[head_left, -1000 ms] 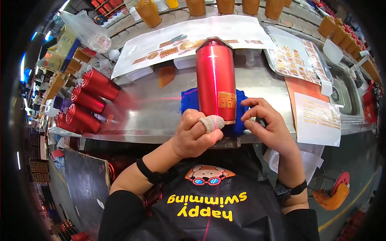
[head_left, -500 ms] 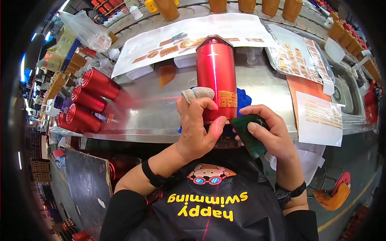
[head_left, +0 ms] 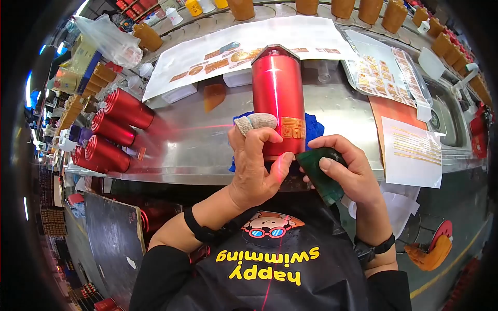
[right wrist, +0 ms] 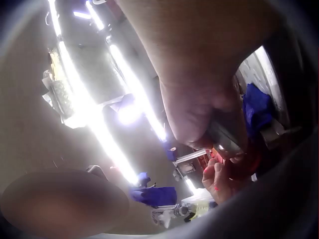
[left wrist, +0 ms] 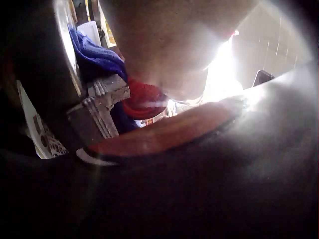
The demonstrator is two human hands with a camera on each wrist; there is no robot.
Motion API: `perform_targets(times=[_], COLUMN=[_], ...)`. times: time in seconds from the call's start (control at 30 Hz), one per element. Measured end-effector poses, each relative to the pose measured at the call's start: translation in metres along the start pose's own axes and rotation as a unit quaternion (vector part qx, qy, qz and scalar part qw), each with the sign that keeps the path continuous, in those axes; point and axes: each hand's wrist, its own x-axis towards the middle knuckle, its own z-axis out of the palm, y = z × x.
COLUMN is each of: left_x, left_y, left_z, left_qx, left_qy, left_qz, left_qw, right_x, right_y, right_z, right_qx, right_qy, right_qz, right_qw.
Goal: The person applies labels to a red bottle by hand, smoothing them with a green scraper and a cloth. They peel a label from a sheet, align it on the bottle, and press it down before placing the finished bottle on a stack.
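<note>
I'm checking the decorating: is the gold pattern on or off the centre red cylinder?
On: the gold pattern lies against the centre red cylinder, near its closer end. I cannot tell whether it's fully stuck.

A clear plastic bag (head_left: 113,44) lies far left, brown pots (head_left: 370,10) line the back, and a sink (head_left: 453,136) sits right.

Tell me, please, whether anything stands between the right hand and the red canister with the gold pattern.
Only the green tool gripped by the right hand, at the near end of the red canister; nothing else visible stands in the way. The left hand is on the other side.
</note>
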Motion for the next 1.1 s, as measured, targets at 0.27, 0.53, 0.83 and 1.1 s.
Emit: perform_targets(times=[0.27,0.53,0.83,1.1], left_x=[0.003,0.003,-0.006,0.006], left_y=[0.0,0.003,-0.011,-0.009], left_z=[0.002,0.003,-0.012,-0.017], left_qx=[-0.01,0.003,0.013,0.121], left_qy=[0.029,0.03,0.008,-0.022], left_qz=[0.005,0.005,0.105,0.278], left_qw=[1.0,1.0,0.994,0.953], right_x=[-0.001,0.001,-0.005,-0.005], right_y=[0.002,0.003,0.001,0.007], right_z=[-0.004,-0.002,-0.005,-0.01], right_qx=[-0.008,-0.019,-0.017,-0.079], right_qy=[-0.002,-0.014,0.031,0.081], right_qz=[-0.005,-0.018,-0.005,-0.035], right_qw=[1.0,1.0,0.999,0.993])
